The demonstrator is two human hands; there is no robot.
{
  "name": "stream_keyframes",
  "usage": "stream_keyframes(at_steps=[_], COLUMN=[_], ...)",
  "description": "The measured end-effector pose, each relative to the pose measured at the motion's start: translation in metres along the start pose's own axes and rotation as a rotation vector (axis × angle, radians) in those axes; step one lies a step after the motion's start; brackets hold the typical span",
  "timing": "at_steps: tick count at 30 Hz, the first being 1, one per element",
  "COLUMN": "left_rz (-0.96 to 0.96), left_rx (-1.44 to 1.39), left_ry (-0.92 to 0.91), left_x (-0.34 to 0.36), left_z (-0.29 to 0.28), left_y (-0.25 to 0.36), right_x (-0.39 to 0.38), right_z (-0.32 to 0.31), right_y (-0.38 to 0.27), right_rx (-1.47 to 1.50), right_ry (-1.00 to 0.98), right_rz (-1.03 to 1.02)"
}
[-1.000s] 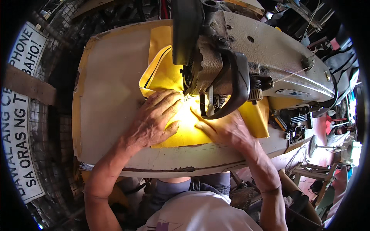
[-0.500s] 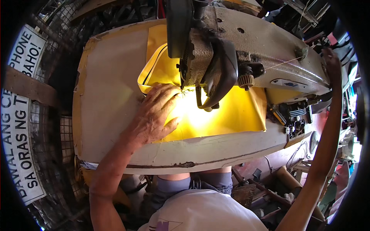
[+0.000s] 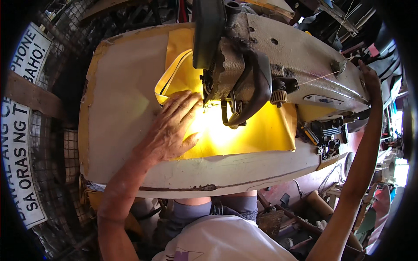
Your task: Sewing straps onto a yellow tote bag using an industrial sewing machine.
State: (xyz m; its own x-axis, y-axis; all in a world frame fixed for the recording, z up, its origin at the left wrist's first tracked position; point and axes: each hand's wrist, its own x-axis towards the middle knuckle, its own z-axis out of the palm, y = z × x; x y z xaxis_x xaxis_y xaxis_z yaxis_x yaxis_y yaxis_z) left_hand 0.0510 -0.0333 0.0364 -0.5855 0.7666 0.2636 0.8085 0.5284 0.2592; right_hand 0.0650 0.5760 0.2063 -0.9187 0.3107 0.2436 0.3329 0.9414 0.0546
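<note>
My left hand (image 3: 174, 124) lies flat on a piece of yellow sheet material (image 3: 248, 141), fingers stretched out toward the needle area and thumb apart. A narrow pale-edged strip with a dark line (image 3: 167, 80) loops up from the material just beyond those fingertips. Over the material stands a worn sewing machine (image 3: 305, 56), its lamp throwing a bright glare that washes out the stitching spot. At the machine's far right end, my right hand (image 3: 371, 80) is closed around the handwheel, which is largely hidden by the hand and the machine body.
The pale tabletop (image 3: 117, 100) has a worn edge. A bobbin winder (image 3: 329, 147) and a yellow-and-black cutter (image 3: 310, 135) sit at its right. Wire mesh (image 3: 69, 148) with white signs (image 3: 28, 169) stands at left. Scraps and wood clutter the floor at lower right.
My right hand has shifted slightly toward me and to the left at the handwheel. My left hand stays on the yellow material. The whole view has shifted a little.
</note>
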Motion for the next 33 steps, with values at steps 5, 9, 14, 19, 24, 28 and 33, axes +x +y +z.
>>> stream_keyframes(at_steps=[5,9,14,19,24,28,33], left_rz=[0.019,0.056,0.019,0.048,-0.018,0.039,0.058], left_rx=[0.017,-0.025,-0.022,-0.046,0.025,0.033,0.048], left_ry=[-0.059,-0.008,-0.015,-0.002,-0.025,-0.010,-0.009], left_x=[-0.003,0.004,0.001,0.001,-0.003,0.002,-0.003], left_z=[-0.004,0.008,0.003,0.005,0.004,0.012,0.004], left_y=[-0.006,-0.006,-0.009,-0.011,-0.010,-0.012,-0.015], right_x=[0.018,0.018,-0.114,-0.183,-0.053,-0.030,-0.039], right_z=[0.021,-0.002,0.106,0.136,0.006,0.038,0.028], right_y=[0.028,0.143,0.108,0.147,0.043,0.121,0.092], right_rx=[-0.178,-0.302,-0.314,0.226,0.521,0.247,0.202], right_ry=[0.059,0.031,0.563,0.647,0.308,0.189,0.135], right_rz=[-0.455,-0.516,0.036,0.375,0.109,-0.182,-0.129])
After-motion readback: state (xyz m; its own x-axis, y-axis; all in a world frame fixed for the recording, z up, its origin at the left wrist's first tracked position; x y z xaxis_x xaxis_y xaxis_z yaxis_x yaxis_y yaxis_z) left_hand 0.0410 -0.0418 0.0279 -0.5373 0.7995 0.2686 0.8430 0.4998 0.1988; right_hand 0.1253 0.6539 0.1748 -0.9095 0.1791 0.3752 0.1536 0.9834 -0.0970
